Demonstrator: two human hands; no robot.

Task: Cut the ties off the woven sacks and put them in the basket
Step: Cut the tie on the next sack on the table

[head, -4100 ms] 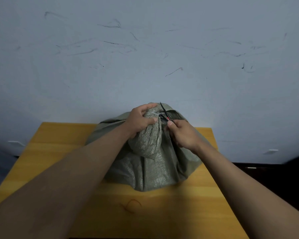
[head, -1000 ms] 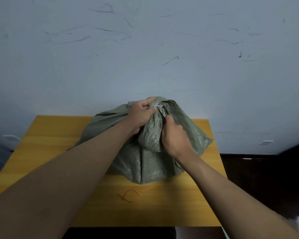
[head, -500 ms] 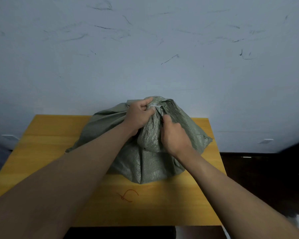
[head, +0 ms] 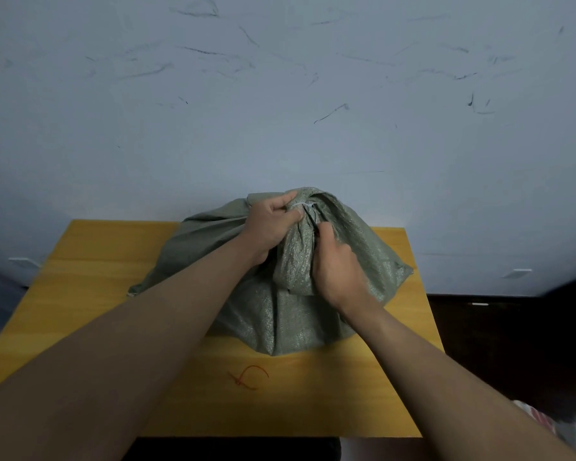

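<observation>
A grey-green woven sack (head: 280,314) stands bunched on the yellow wooden table (head: 90,261). A thin white tie (head: 306,204) circles its gathered neck. My left hand (head: 270,227) grips the neck right beside the tie. Just below and to the right, my right hand (head: 338,267) is curled against the sack's folded top; a sliver of red scissors handle (head: 317,232) shows at its thumb, and the blades are hidden. A cut red tie (head: 248,377) lies loose on the table in front of the sack.
A scuffed pale wall (head: 280,111) rises directly behind the table. Dark floor lies to the right. Something white with red stripes (head: 546,424) sits at the lower right edge. No basket is in view.
Four seconds ago the scissors' blades stood up at the neck; now my right hand sits lower and hides them. Over the last second both hands have barely moved.
</observation>
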